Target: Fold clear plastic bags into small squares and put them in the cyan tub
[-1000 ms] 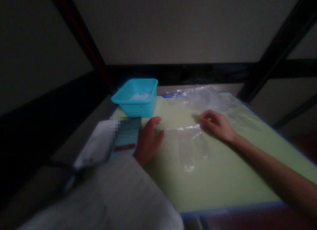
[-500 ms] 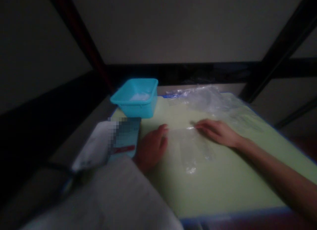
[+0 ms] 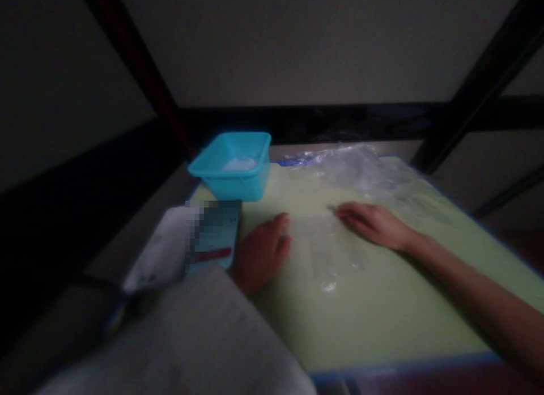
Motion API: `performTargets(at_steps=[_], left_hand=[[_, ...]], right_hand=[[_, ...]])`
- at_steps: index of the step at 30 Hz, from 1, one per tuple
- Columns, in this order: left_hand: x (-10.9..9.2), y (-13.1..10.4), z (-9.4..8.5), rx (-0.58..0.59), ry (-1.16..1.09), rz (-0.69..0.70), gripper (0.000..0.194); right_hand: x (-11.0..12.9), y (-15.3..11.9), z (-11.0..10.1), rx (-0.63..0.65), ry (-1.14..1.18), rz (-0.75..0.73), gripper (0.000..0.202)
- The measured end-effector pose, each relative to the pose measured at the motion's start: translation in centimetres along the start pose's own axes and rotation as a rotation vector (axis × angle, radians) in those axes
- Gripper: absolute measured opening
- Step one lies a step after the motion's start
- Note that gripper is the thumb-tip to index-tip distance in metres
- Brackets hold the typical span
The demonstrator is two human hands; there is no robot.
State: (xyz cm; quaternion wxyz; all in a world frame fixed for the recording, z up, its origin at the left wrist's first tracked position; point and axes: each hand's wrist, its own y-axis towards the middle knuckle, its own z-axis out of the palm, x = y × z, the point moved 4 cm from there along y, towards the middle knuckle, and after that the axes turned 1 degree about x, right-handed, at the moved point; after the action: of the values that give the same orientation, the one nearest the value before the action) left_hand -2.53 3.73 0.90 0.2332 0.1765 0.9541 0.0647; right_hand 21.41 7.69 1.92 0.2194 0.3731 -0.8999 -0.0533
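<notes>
A small clear plastic bag [image 3: 331,250] lies flat on the yellow-green tabletop [image 3: 374,315], between my two hands. My left hand [image 3: 266,250] rests at the bag's left edge, its thumb and fingers curled near the upper left corner. My right hand [image 3: 369,222] is at the upper right corner, fingertips pressed together; the image is too blurred to tell what they pinch. Further back on the right, a crumpled heap of clear plastic [image 3: 357,168] spreads over the table.
A turquoise basket [image 3: 244,186] with whitish contents stands at the back left. In front of it lies a pale blue item with a red stripe [image 3: 212,254], partly pixelated, beside a white sheet [image 3: 159,247]. A dark bar runs behind the table.
The bag's top edge, bright and taut between my hands before, now lies flatter and fainter. Both hands have hardly moved.
</notes>
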Motion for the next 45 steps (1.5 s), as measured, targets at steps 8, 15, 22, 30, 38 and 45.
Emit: performTargets(at_steps=[8,15,22,30,38,45], left_hand=[[0.1,0.0,0.4,0.041,0.063,-0.008,0.037],[0.3,0.0,0.7,0.041,0.116,0.028,0.036],[0.2,-0.1,1.0,0.085,0.141,0.077,0.042],[0.7,-0.2,1.5,0.112,0.145,0.066,0.054],[0.5,-0.2,1.2,0.056,0.129,0.077,0.052],[0.6,-0.3,1.1,0.011,0.133,0.099,0.048]], right_hand=[[-0.3,0.0,0.2,0.023,0.005,0.010,0.031],[-0.5,0.0,0.4,0.034,-0.003,0.007,0.035],[-0.9,-0.1,0.6,0.021,-0.012,0.001,0.042],[-1.2,-0.1,0.6,0.007,0.022,0.024,0.044],[-1.4,-0.1,0.2,-0.009,0.062,0.037,0.040],[-1.8,-0.4,0.1,-0.047,0.071,0.044,0.051]])
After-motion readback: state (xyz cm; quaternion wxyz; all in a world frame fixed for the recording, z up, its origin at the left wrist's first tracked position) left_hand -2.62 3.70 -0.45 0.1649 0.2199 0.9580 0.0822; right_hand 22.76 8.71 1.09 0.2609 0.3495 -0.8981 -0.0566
